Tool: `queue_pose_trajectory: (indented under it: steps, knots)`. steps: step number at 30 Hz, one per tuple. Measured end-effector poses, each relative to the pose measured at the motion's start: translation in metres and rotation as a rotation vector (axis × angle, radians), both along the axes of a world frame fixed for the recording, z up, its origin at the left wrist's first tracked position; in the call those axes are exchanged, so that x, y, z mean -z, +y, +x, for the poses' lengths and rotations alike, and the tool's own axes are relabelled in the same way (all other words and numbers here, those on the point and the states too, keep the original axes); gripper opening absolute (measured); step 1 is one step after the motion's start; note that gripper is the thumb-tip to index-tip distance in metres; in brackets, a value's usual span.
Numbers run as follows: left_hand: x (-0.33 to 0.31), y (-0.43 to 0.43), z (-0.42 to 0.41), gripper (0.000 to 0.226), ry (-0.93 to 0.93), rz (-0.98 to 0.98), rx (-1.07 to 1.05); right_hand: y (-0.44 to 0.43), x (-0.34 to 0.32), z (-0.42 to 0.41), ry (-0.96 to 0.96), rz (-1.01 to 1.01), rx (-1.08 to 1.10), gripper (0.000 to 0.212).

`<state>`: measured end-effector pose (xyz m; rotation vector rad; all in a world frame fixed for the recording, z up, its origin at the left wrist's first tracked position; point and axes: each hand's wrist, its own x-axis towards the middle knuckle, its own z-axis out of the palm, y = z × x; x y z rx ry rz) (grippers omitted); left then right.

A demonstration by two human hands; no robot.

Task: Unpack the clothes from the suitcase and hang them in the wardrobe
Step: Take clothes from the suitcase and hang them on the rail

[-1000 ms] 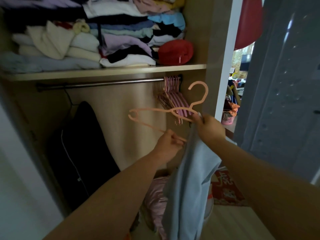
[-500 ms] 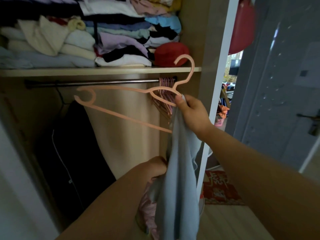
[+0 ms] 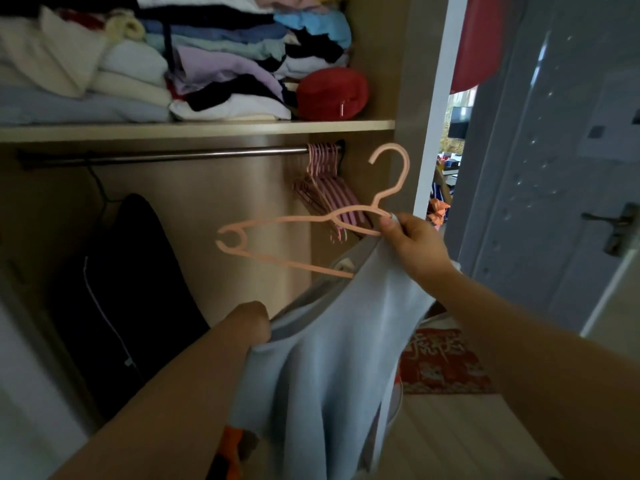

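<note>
Blue garment point(image 3: 329, 358) meeting pink hanger point(image 3: 294, 223)
Right hand point(image 3: 412, 244) grips both; left hand point(image 3: 249, 323) holds the neckline; next, probably thread hanger inside.

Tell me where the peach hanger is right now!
In the head view, the peach hanger is mid-frame, gripped by the right hand, below the rail and in front of the pink hangers hanging at its right end.

Dim wardrobe point(image 3: 214, 209), daylight at right, soft blur.
</note>
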<state>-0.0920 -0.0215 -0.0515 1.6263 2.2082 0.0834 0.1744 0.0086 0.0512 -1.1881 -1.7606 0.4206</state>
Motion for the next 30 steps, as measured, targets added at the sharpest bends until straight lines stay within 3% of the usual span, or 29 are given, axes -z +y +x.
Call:
queue_pose_trajectory:
  steps: [4, 9, 13, 16, 18, 20, 22, 24, 27, 30]
  knots:
    - [-0.013, -0.004, -0.014, 0.028, -0.057, -0.132, -0.007, 0.008, 0.019, 0.013, -0.102, -0.008, 0.114, 0.035]
    - [-0.032, 0.001, -0.023, 0.018, -0.587, -0.063, -0.186, 0.014, 0.019, 0.011, -0.117, -0.004, 0.068, 0.034]
    - [-0.036, 0.003, -0.034, 0.012, -0.457, -0.339, -0.168, 0.016, 0.016, 0.011, -0.139, 0.042, 0.095, 0.041]
    - [-0.042, 0.000, -0.038, 0.012, -0.315, -0.421, -0.153, 0.017, 0.016, 0.011, -0.143, 0.057, 0.104, 0.039]
    - [-0.050, 0.000, -0.035, 0.027, -0.284, -0.349, -0.103, 0.017, 0.017, 0.010, -0.133, 0.048, 0.095, 0.040]
    - [-0.055, 0.001, -0.029, 0.021, -0.311, -0.059, -0.151, 0.018, 0.017, 0.010, -0.136, 0.049, 0.093, 0.039]
    - [-0.056, 0.003, -0.025, 0.014, -0.514, 0.213, -0.341, 0.017, 0.016, 0.010, -0.138, 0.047, 0.091, 0.038]
    - [-0.057, 0.003, -0.017, 0.030, -0.792, 0.336, -0.451, 0.017, 0.014, 0.009, -0.117, 0.045, 0.081, 0.039]
    - [-0.058, -0.001, 0.000, 0.032, -0.958, 0.241, -0.407, 0.013, 0.011, 0.001, -0.082, 0.052, 0.011, 0.037]
    - [-0.058, -0.008, 0.029, 0.008, -0.721, 0.022, -0.183, 0.006, 0.006, -0.016, -0.110, 0.057, -0.109, 0.036]
